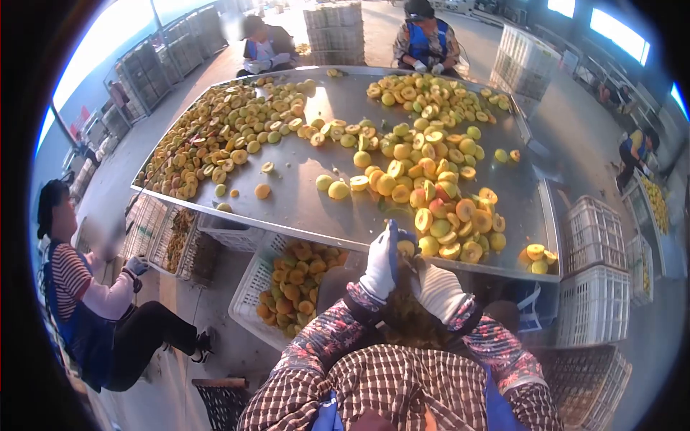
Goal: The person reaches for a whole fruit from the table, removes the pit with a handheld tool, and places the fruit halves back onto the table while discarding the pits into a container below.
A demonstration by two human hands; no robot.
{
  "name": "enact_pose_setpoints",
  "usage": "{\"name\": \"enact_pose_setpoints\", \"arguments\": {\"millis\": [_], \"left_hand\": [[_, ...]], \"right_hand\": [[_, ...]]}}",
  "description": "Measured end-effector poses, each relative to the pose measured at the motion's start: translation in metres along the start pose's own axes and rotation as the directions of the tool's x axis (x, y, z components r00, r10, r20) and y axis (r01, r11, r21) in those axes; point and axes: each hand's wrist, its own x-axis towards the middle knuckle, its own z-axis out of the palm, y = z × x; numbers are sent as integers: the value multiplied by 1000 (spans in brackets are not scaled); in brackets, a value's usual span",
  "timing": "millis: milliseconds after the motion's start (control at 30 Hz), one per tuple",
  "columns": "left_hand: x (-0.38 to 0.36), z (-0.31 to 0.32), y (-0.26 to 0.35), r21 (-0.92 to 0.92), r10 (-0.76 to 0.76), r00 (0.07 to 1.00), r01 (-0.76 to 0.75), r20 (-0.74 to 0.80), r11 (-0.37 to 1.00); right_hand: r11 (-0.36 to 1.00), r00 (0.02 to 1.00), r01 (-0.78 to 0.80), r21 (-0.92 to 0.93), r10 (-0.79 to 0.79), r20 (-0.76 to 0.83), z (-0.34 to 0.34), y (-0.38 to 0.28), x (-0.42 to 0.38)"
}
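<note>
My left hand [381,263], in a white and blue glove, is closed at the near edge of the metal table. A yellow peach piece [406,249] shows at its fingers, between my two hands. My right hand [438,289], in a white knitted glove, is curled closed just beside it; what its fingers grip is hidden. Just beyond my hands lies a heap of halved yellow peaches [471,251] with cut faces and pits showing.
The metal table [302,194] carries more peach heaps [237,126]. Below its edge, left of me, stands a white crate [248,291] of peach halves [298,284]. Stacked crates [593,305] stand right. A person [86,287] sits left; two people sit across.
</note>
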Motion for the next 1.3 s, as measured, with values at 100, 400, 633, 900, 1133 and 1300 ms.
{"name": "enact_pose_setpoints", "arguments": {"millis": [100, 400, 633, 900, 1133, 1300], "left_hand": [[-14, 13, 15, -81, -91, 994, 86, -66, 993], [-8, -1, 13, 117, 45, 997, -52, 62, 992], [-10, 6, 21, 168, -71, 961, 26, 268, 985], [-7, 18, 1, 303, -123, 973, 60, 194, 951], [-3, 3, -39, 76, -274, 940, 264, 206, 962], [-11, 32, -16, -435, -488, 871, 416, -61, 798]], "right_hand": [[973, 999, -21, 229, 15, 28, 11, -2, -1], [922, 986, 148, 359, -164, 15, 22, 12, 5], [128, 752, -657, 743, 56, 656, -19, -10, -4], [667, 984, 157, 728, -40, -176, 59, 24, -19], [-44, 740, -660, 750, 137, 659, -7, 3, -33], [209, 879, -475, 855, 139, 455, 19, 19, -36]]}}
